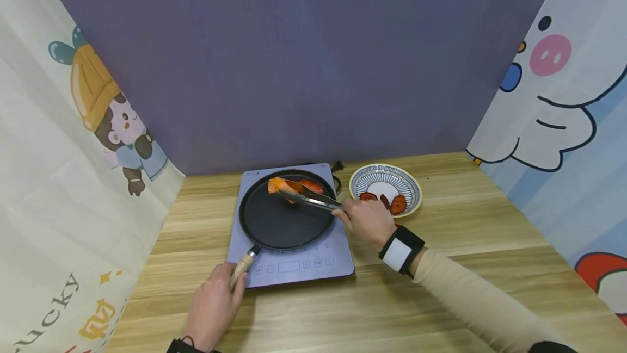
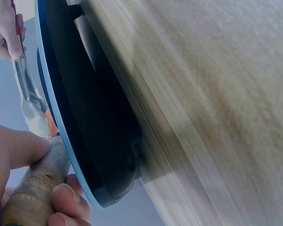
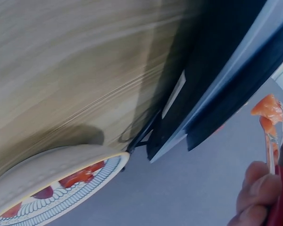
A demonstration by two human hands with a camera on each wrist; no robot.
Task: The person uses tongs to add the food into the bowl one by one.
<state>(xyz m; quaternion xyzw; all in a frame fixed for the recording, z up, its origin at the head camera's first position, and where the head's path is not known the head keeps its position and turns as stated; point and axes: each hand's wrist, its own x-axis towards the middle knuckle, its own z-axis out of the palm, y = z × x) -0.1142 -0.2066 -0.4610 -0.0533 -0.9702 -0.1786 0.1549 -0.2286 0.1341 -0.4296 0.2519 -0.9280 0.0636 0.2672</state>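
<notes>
The left hand (image 1: 215, 298) grips the handle (image 1: 241, 271), fingers curled round it. The pan (image 1: 279, 228) sits on the hob (image 1: 318, 272). Above it hangs an orange piece (image 1: 278, 184) — pinched in tongs (image 1: 318, 203) — with a red piece (image 1: 313, 186) in the pan behind. The right hand (image 1: 367, 220) clasps the tongs, near a bowl (image 1: 382, 186) holding slices (image 1: 399, 204).

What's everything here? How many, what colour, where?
Table: 1, brown, underneath
Cooktop: 1, lilac, on table
Pan: 1, black, on cooktop
Tongs: 1, silver, over pan
Gripped food: 1, orange, in tongs
Pan food: 1, red, on pan
Bowl: 1, mostly white, right
Bowl food: 3 visible, red, inside
Cord: 1, black, near cooktop
Partition: 1, purplish, behind
Curtains: 2, pale, sides
Sleeve: 1, cream, right
Wristbands: 2, black, wrists
Left hand: 1, on pan handle
Right hand: 1, on tongs
</notes>
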